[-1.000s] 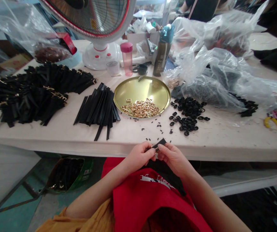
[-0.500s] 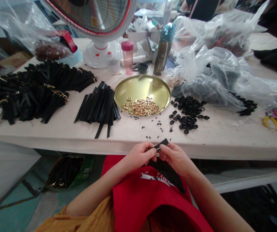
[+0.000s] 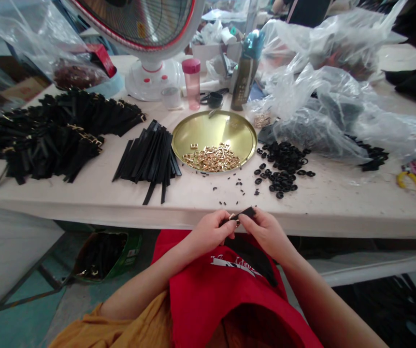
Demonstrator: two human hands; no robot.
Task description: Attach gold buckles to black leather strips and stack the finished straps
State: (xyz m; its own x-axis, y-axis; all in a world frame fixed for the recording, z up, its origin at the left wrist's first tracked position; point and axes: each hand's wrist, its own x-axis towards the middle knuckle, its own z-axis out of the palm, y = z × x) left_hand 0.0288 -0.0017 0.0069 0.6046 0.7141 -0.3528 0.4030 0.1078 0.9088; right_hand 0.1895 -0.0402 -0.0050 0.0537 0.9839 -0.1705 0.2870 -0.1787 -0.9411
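Observation:
Between my hands, just in front of the table edge, is a black strap [image 3: 246, 212] with a small gold buckle [image 3: 233, 217] on it. My left hand [image 3: 213, 230] pinches the buckle end, thumb on top. My right hand [image 3: 265, 229] grips the strap's other part between thumb and fingers; the fingers hide some of it. Beyond them a round gold tray [image 3: 211, 123] holds a heap of gold buckles [image 3: 217, 158]. Left of the tray lies a stack of flat black straps [image 3: 146, 157]. Right of it are black rings [image 3: 283, 164] in a loose pile.
Tiny black bits [image 3: 239, 183] lie scattered before the tray. Finished-looking buckled straps [image 3: 51, 145] are heaped at left. A fan [image 3: 153, 79], pink-lidded bottle [image 3: 192, 87] and brown bottle [image 3: 244, 79] stand behind. Plastic bags [image 3: 327, 116] and yellow-handled pliers [image 3: 409, 182] lie right; a green bin [image 3: 130, 256] is below.
My hands stay together at the table edge. The strap has turned slightly between my fingers, and the gold buckle shows more clearly beside my left thumb.

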